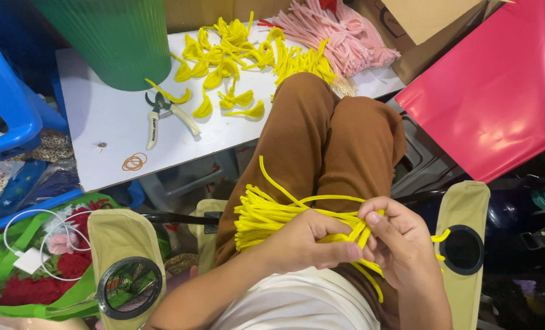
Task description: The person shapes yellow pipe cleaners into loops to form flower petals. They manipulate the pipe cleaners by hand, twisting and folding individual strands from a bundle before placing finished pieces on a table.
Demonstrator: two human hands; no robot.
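Observation:
A bundle of yellow pipe cleaners lies across my lap on brown trousers. My left hand is closed around the bundle near its right end. My right hand pinches a few yellow strands next to it, fingers curled on them. One strand loops up over my knee, others hang down past my wrist. On the white table in front lie several bent yellow pipe-cleaner petal shapes and a heap of pink pipe cleaners.
White-handled cutting pliers and orange rubber bands lie on the table beside a green ribbed roll. A red sheet and cardboard box sit right, a blue plastic chair left, a green bag below it.

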